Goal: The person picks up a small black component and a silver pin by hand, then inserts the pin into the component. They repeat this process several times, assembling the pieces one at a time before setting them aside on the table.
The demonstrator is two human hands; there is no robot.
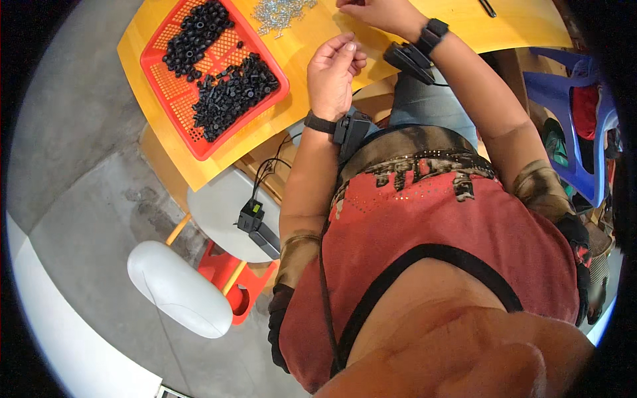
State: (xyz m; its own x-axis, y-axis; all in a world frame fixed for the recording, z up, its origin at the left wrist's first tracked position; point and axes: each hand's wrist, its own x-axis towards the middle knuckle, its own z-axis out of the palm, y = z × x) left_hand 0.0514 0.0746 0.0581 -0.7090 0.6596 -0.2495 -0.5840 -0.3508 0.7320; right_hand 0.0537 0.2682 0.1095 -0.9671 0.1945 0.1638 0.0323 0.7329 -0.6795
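Note:
My left hand (334,73) hovers over the yellow table's near edge, fingers pinched together on something tiny that I cannot make out. My right hand (381,14) rests on the yellow tabletop (159,142) farther away, fingers curled toward the top edge of the picture; what it holds is hidden. A pile of small silver screws (279,13) lies just left of my right hand. To the left stands a red plastic basket (174,93) holding two heaps of small black parts (232,93). Both wrists wear black bands with black devices.
A grey stool seat (215,215) with a black device and cable sits below the table. A white rounded object (178,288) and a red stool (229,282) stand on the grey concrete floor. A blue plastic chair (584,132) with cloth on it is at the right.

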